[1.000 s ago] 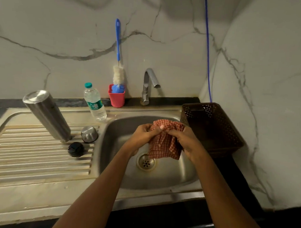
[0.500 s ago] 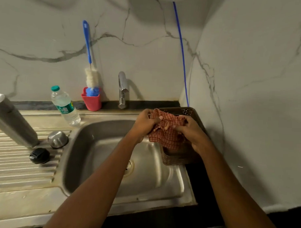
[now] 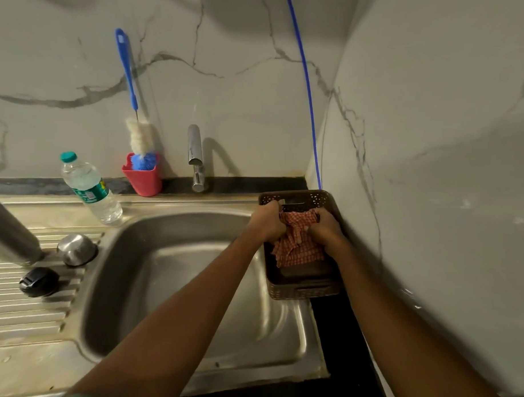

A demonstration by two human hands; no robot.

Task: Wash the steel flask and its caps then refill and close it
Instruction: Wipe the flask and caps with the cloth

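The steel flask stands upside down on the ribbed draining board at the far left, partly cut off by the frame edge. Its steel cap and black inner cap lie beside it on the board. A red checked cloth hangs inside the brown perforated basket, right of the sink. My left hand and my right hand both grip the cloth's top, knuckles up, over the basket.
The steel sink basin lies under my left forearm, with the tap behind it. A plastic water bottle and a red cup holding a blue bottle brush stand along the back ledge. The marble wall closes in on the right.
Both hands carried the cloth from above the sink drain to the right and lowered it into the brown basket. The view swung right, pushing the flask to the frame's edge.
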